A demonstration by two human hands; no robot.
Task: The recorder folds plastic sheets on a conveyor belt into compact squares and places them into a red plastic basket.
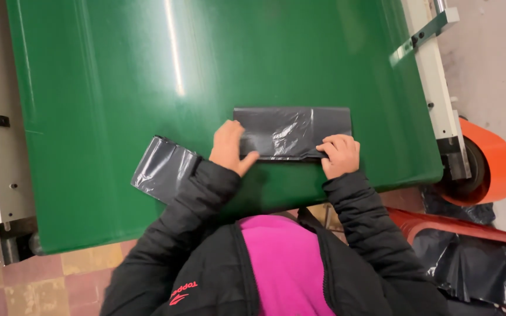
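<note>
While both hands press at frame centre, the scene reads as follows.

Left hand: the left hand (229,147) lies flat on the left end of the folded bag (293,133), fingers close together and pointing up the frame, thumb stretched right along the bag's lower edge.

Right hand: the right hand (339,154) sits at the bag's lower right corner, fingers curled and bunched together, fingertips pressing down on the edge; whether they pinch the plastic cannot be told.

Folded bag: a black glossy plastic bag, folded into a long flat rectangle, lies at the centre of the frame on the belt (118,76), between the two hands and touching both.

Second bag: another black bag (162,169) lies tilted at centre left on the belt, just beside the left sleeve (188,216), which covers its right end.

Belt: a wide green surface fills the upper and middle frame, with pale metal rails (1,146) along its left and right sides.

Crate: a red slatted crate (469,231) stands at lower right, below the belt's edge; loose black plastic (469,263) lies heaped in it, and more dark plastic shows just above its rim.

Roller: an orange roller (496,169) sits at the right edge of the frame, beside the right rail.

Clothing: a black jacket over a pink top (285,263) fills the bottom centre.

Floor: red and yellow tiles (60,275) show at lower left.
</note>
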